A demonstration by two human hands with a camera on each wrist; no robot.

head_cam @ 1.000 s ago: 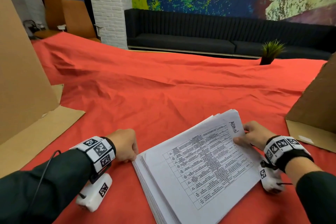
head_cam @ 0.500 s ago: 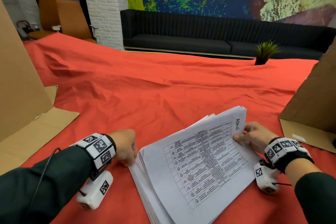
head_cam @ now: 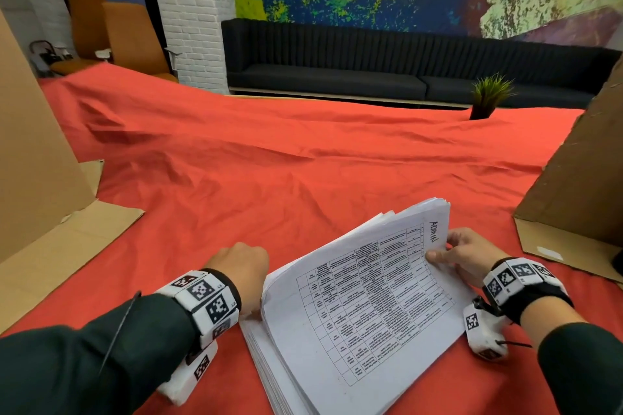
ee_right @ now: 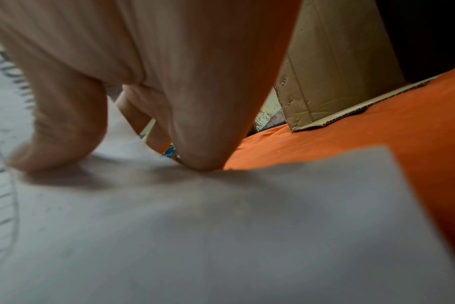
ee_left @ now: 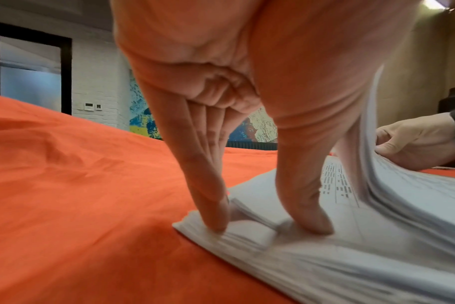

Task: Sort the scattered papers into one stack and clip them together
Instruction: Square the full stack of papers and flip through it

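On red cloth (head_cam: 303, 178) | paper stack (head_cam: 364, 313) — long axis diagonal, near-left to far-right

Left hand (head_cam: 241, 274), fingers (ee_left: 208, 197) extended downward, tips pressing; right hand (head_cam: 467, 254), thumb above, fingers curled beneath, pinching; both forearms in dark sleeves with marker wristbands

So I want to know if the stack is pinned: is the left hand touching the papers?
Touching. The left wrist view shows the left hand's fingertips pressing down on the papers' near corner.
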